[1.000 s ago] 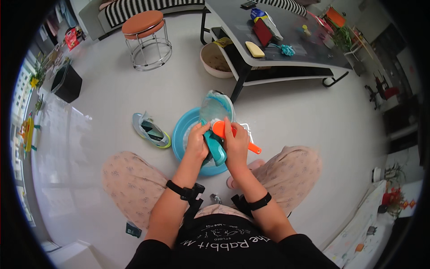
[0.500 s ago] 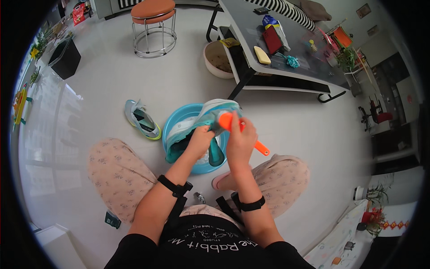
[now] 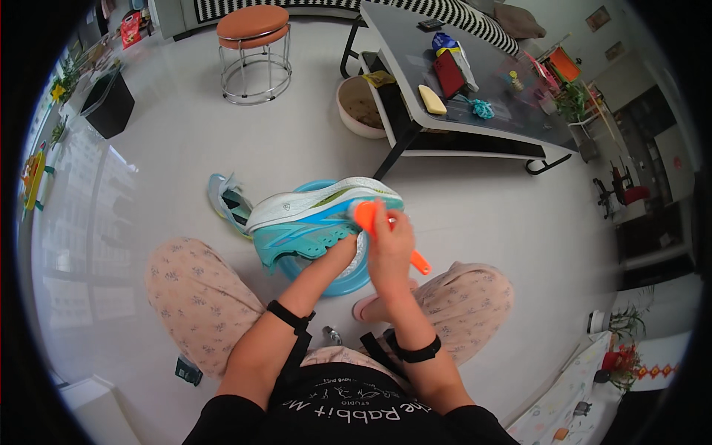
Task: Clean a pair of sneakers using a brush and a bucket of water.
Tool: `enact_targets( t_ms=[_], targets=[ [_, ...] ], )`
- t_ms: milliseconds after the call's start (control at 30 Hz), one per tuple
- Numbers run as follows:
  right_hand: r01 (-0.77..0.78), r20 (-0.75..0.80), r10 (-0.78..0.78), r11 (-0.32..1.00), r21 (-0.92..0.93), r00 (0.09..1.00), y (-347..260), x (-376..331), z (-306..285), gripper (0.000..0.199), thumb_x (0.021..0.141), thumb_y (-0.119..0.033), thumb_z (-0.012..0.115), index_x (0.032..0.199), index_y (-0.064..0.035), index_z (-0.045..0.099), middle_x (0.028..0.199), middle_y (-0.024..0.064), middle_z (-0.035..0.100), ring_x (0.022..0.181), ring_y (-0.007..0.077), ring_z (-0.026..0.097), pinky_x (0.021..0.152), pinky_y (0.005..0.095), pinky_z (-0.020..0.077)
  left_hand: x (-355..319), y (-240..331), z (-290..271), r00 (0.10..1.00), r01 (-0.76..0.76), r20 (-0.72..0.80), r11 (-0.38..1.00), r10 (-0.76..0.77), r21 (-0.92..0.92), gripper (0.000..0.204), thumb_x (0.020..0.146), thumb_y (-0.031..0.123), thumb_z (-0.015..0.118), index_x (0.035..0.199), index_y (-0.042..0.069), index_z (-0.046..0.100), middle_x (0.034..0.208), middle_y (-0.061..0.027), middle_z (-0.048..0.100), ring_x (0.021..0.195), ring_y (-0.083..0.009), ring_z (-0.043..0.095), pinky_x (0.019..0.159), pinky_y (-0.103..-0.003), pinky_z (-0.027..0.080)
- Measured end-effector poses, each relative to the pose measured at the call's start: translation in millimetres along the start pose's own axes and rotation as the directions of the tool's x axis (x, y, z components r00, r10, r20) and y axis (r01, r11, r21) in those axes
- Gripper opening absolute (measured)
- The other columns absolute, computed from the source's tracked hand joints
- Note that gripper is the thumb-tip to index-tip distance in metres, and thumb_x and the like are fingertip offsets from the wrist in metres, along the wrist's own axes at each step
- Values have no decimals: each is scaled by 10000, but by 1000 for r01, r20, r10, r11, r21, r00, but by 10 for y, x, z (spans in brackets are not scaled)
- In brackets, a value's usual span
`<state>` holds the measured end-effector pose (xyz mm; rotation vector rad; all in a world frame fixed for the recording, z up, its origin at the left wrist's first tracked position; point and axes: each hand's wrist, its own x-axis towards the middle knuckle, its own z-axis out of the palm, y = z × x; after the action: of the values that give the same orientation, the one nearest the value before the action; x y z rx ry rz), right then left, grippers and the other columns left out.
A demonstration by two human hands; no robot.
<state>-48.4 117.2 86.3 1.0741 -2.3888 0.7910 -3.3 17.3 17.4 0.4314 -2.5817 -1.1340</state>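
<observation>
A turquoise sneaker (image 3: 297, 233) with a thick white sole is tilted on its side above a blue basin (image 3: 356, 285). My left hand (image 3: 344, 251) reaches in at its opening and holds it up; the fingers are hidden by the shoe. My right hand (image 3: 391, 248) is closed round an orange-handled scrub brush (image 3: 367, 216). The brush head lies against the sneaker's side near one end, its bristles mostly out of sight. Partly behind the held sneaker, a second sneaker (image 3: 228, 199), pale with a yellow-green sole, rests on the floor.
A low table (image 3: 512, 122) stands at the far right, carrying a yellow soap bar (image 3: 432, 99) and a blue mesh scrubber (image 3: 482, 109). A pale bucket (image 3: 358, 110) sits beside it. Farther off are an orange stool (image 3: 253, 26) and a black bin (image 3: 109, 104). My knees flank the basin.
The sneaker has turned so its side and sole edge show, covering more of the basin. My left hand is now deeper at its opening. The brush has moved slightly down and left.
</observation>
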Motion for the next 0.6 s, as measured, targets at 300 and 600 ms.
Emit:
enact_targets(
  t_ms=[300, 600],
  targets=[
    [-61, 0, 62, 983, -175, 998, 48, -39, -129, 526, 788, 43, 572, 1288, -121, 563, 1082, 127, 560, 924, 306, 551, 765, 399, 423, -35, -134, -55, 881, -278, 290, -89, 373, 957, 191, 923, 157, 457, 904, 42, 608, 861, -137, 617, 778, -274, 611, 727, -389, 486],
    [-127, -74, 114, 970, -205, 991, 283, -8, -168, 558, 792, 38, 578, 1326, -116, 529, 1070, 110, 546, 953, 300, 539, 790, 401, 414, -57, -37, -181, 737, -228, 675, -927, 36, 299, 193, 946, 185, 443, 931, 86, 607, 922, -68, 616, 818, -213, 596, 776, -365, 490]
  ],
)
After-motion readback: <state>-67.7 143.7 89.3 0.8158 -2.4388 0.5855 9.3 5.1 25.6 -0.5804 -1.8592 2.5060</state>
